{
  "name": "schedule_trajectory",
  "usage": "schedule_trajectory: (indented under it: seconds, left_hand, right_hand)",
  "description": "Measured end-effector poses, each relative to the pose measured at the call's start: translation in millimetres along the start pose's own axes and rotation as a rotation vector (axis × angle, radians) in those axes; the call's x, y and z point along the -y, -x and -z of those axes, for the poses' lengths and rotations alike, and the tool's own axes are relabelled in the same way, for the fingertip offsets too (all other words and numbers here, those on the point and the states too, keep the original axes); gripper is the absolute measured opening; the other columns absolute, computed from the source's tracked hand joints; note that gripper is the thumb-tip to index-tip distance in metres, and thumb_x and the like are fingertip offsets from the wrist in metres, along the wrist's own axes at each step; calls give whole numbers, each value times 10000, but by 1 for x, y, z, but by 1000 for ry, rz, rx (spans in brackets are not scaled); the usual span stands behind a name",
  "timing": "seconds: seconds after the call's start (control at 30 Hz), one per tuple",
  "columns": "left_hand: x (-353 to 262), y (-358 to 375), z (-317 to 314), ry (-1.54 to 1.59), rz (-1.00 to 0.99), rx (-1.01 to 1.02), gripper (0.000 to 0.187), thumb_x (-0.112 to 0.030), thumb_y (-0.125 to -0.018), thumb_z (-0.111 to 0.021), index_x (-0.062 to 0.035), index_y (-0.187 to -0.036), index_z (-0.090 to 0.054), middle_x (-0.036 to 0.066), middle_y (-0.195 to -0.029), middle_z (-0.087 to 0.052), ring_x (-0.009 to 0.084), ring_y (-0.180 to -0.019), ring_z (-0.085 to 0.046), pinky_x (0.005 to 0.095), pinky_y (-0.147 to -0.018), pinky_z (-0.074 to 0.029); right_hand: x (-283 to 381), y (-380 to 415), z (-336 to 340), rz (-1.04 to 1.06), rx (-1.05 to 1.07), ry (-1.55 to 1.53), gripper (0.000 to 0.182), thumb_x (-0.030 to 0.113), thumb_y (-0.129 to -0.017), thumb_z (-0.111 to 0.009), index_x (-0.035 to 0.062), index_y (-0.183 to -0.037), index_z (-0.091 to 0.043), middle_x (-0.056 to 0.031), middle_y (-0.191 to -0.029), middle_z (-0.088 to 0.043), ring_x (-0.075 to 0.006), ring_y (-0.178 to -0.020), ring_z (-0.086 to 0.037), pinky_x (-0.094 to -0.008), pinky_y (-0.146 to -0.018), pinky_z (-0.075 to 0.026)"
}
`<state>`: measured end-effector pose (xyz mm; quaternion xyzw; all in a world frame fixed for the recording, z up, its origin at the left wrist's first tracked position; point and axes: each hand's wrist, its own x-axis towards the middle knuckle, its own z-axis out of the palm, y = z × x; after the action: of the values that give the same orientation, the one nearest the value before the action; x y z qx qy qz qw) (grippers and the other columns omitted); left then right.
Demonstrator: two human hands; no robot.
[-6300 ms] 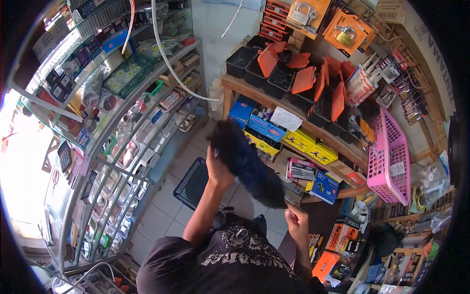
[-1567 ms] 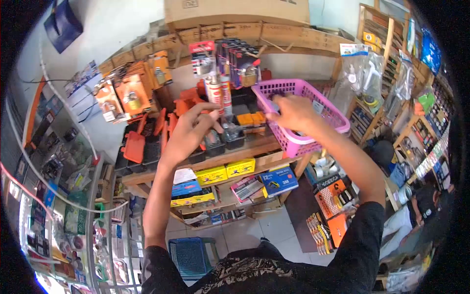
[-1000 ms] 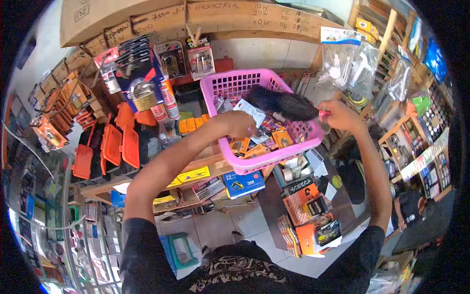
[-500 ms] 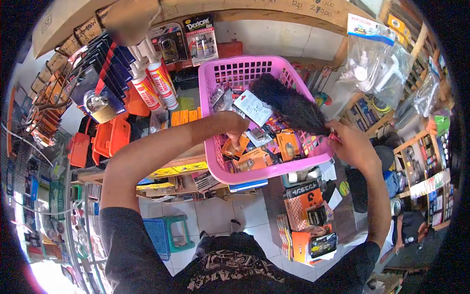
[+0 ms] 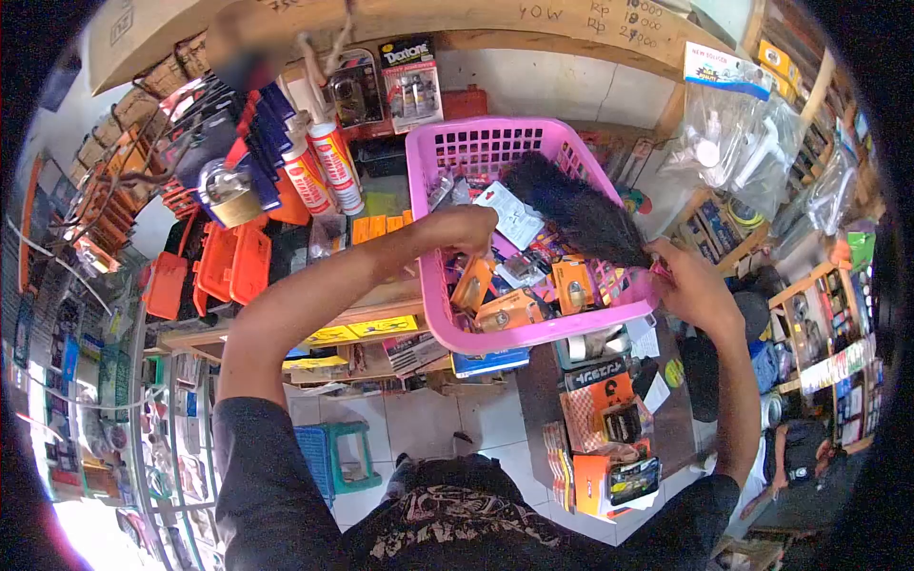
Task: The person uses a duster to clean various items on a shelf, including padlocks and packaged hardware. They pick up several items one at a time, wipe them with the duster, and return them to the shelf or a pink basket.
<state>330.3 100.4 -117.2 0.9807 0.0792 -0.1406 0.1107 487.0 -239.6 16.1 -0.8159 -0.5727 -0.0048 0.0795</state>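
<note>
A pink plastic basket point(image 5: 533, 335) full of small packaged goods stands before me. My left hand point(image 5: 466, 229) reaches over its left side, fingers bent down and partly hidden. They pinch the upper edge of a tilted orange card pack point(image 5: 472, 285). More orange packs lie beside it, among them a padlock pack point(image 5: 573, 284). A white card pack point(image 5: 511, 215) rests behind. At the basket's right rim, my right hand point(image 5: 687, 285) is closed round the narrow end of a black fluffy duster point(image 5: 583, 214), which slants across the back right corner.
Sealant tubes point(image 5: 335, 164), a hanging padlock point(image 5: 229, 193) and orange boxes point(image 5: 233, 262) are at the left. Boxed goods point(image 5: 605, 419) sit on a dark surface below the basket. Plastic bags point(image 5: 728, 128) hang at the right. A green stool point(image 5: 352, 455) stands on the floor.
The view has shifted, so the basket appears further right and lower. My left hand has risen slightly, and the orange pack under it has tipped more upright. My right hand keeps its hold.
</note>
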Motion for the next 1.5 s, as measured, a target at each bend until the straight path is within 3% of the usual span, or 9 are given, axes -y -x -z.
schedule_trajectory:
  seconds: [0.1,0.23,0.5,0.63,0.97,1.23,1.37,1.43,1.5]
  left_hand:
    - [-3,12,18,178,-3,-17,294,-171,-700,-759,97,-768,-661,218,-616,-639,289,-491,-639,418,-399,-466]
    - [-25,65,38,172,-77,-372,235,-143,-770,-701,80,-834,-666,270,-771,-659,393,-731,-681,455,-621,-530]
    - [-63,197,39,935,-166,-1065,288,-177,-940,-603,35,-1133,-632,65,-869,-677,93,-786,-607,270,-690,-509]
    - [-77,295,-34,1438,-90,-827,300,-193,-977,-537,8,-1187,-612,81,-1104,-656,154,-1032,-594,318,-913,-478]
    - [-133,429,-285,1563,217,-269,363,-250,-1004,-519,-1,-1264,-567,55,-1118,-654,128,-997,-597,275,-879,-490]
    - [-154,503,-338,2759,50,-60,443,-413,-999,-453,-26,-1207,-512,136,-1083,-620,283,-1032,-619,438,-875,-530]
    - [-172,536,-327,2613,-10,-367,713,-682,-882,-389,-53,-1198,-503,160,-1062,-610,364,-1045,-598,521,-940,-459]
    - [-160,531,-350,2748,-441,-399,816,-788,-801,-353,-62,-1134,-519,166,-992,-614,365,-998,-613,520,-902,-466]
    - [-135,531,-339,2592,-219,-677,911,-882,-702,-317,-72,-1054,-539,157,-907,-614,385,-894,-619,537,-843,-473]
  right_hand:
    - [-5,-1,-7,19,-42,10,340,106,-797,-652,55,-1129,-605,-199,-1012,-658,-393,-918,-635,-474,-809,-496]
    - [3,4,-7,-55,-66,-16,323,86,-799,-632,45,-1119,-617,-204,-979,-672,-384,-894,-641,-472,-789,-492]
    - [19,53,-22,-277,-303,-656,244,140,-922,-591,38,-1143,-601,-21,-811,-610,-154,-623,-555,-293,-554,-449]
    - [59,109,-19,-340,-260,-928,216,142,-931,-593,65,-1132,-610,22,-792,-550,-67,-592,-474,-225,-495,-378]
    - [130,207,-98,-367,-325,-1276,349,126,-872,-622,85,-1216,-576,-26,-776,-574,-99,-553,-493,-225,-433,-348]
    - [202,178,-138,-229,294,-1367,290,188,-902,-650,-7,-1099,-567,-70,-715,-581,-108,-508,-482,-260,-440,-350]
    - [254,156,-151,-202,470,-1295,166,190,-922,-625,75,-879,-513,-71,-721,-551,-70,-473,-421,-228,-410,-296]
    - [279,148,-174,-218,516,-1459,177,174,-931,-603,75,-838,-490,-74,-723,-547,-73,-471,-422,-230,-405,-299]
    - [309,145,-211,-143,595,-1616,176,153,-947,-574,66,-823,-484,-79,-752,-551,-68,-476,-427,-220,-404,-296]
